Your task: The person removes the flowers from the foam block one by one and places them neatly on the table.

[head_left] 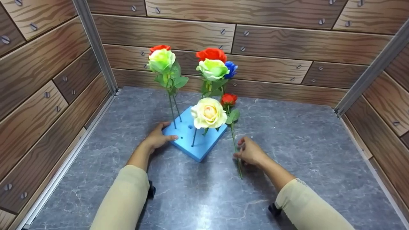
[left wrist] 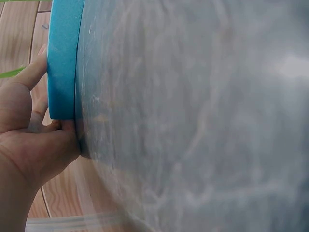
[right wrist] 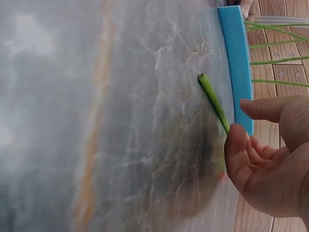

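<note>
My left hand (head_left: 158, 136) grips the left corner of a blue foam block (head_left: 204, 148), thumb on its top and fingers at its side. The left wrist view shows the block's edge (left wrist: 63, 72) against that hand. Right of the block a red rose (head_left: 229, 99) on a green stem lies on the grey table. My right hand (head_left: 250, 151) is at this stem, its thumb apart from the bent fingers. The stem's cut end (right wrist: 205, 82) sticks out past the fingertips, which hide the rest of it in the right wrist view.
A cream rose (head_left: 209, 113) stands in the block, near some bare holes. Behind it stand two pale green roses, one at left (head_left: 162, 60) and one further right (head_left: 212, 69), with red roses and a blue flower (head_left: 230, 69). Wood-patterned walls (head_left: 271, 41) enclose the table.
</note>
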Demonstrator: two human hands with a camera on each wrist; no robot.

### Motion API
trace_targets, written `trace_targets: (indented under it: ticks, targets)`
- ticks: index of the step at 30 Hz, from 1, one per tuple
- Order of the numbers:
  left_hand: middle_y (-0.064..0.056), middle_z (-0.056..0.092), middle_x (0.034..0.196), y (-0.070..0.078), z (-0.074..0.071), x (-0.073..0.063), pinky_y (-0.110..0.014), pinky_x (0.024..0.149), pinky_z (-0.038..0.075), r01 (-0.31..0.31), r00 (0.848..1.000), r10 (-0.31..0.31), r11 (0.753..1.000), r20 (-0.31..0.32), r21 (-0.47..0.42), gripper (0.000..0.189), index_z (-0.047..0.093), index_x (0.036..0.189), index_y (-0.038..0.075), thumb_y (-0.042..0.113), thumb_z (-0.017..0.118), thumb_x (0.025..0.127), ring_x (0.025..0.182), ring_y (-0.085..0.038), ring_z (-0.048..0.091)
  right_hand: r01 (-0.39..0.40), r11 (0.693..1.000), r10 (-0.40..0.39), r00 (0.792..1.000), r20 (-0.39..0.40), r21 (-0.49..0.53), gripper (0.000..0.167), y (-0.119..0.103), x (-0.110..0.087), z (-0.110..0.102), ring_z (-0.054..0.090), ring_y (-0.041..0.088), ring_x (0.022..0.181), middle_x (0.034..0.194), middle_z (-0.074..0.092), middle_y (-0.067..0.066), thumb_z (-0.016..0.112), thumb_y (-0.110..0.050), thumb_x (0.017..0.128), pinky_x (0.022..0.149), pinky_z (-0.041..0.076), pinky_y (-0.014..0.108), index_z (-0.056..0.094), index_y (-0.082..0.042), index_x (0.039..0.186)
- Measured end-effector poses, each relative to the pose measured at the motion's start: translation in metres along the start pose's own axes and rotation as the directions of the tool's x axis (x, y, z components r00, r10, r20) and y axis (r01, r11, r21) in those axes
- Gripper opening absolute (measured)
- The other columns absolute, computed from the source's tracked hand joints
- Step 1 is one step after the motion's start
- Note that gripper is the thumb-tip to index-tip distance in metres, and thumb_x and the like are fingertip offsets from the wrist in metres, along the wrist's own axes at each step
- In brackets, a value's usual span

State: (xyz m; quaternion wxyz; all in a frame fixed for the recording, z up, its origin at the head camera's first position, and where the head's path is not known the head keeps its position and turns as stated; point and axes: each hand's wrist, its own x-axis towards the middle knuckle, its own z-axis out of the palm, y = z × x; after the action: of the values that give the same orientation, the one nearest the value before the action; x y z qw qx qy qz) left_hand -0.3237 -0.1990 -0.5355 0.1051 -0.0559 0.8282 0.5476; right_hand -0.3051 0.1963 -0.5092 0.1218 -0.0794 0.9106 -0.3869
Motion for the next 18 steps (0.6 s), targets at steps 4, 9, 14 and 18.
trace_targets:
  ticks: [4,9,14,18]
  targets:
    - [-0.022,0.023,0.179,0.000,0.000,0.001,-0.058,0.138,0.018,0.005,1.000,-0.004,1.000,0.006,-0.009,0.090,0.033,0.169,0.014,0.032,0.084,0.097,0.168,-0.043,0.019,0.065,0.998,-0.067,0.995,-0.072,-0.027,0.041,-0.007,0.010,0.002,0.055,0.014,0.072,0.087,0.059,0.003,0.082,-0.006,0.091,0.068,0.047,0.027,0.058,0.001,0.124]
    - [-0.023,0.024,0.179,-0.001,-0.001,0.001,-0.059,0.137,0.019,0.009,1.000,-0.009,1.000,0.005,-0.012,0.089,0.033,0.169,0.014,0.032,0.083,0.097,0.167,-0.044,0.020,0.101,0.995,-0.101,0.988,-0.113,-0.008,0.044,-0.021,0.024,0.008,0.061,0.021,0.091,0.100,0.064,0.008,0.080,-0.006,0.093,0.085,0.052,0.036,0.061,0.002,0.132]
    - [-0.023,0.024,0.179,-0.001,-0.001,0.000,-0.060,0.137,0.019,0.000,1.000,0.000,1.000,-0.001,-0.006,0.089,0.034,0.169,0.013,0.032,0.083,0.097,0.167,-0.045,0.020,0.099,0.993,-0.090,0.988,-0.128,0.062,0.048,-0.032,0.040,0.015,0.067,0.031,0.113,0.122,0.067,0.019,0.077,-0.007,0.097,0.097,0.057,0.043,0.059,0.001,0.141]
    - [-0.023,0.025,0.178,0.000,0.000,0.000,-0.059,0.137,0.019,-0.006,1.000,0.006,1.000,-0.004,-0.001,0.089,0.034,0.169,0.013,0.033,0.084,0.097,0.167,-0.045,0.020,0.080,0.987,-0.062,0.990,-0.129,0.138,0.052,-0.036,0.051,0.019,0.067,0.033,0.121,0.132,0.064,0.022,0.073,-0.007,0.100,0.096,0.060,0.039,0.054,0.001,0.148]
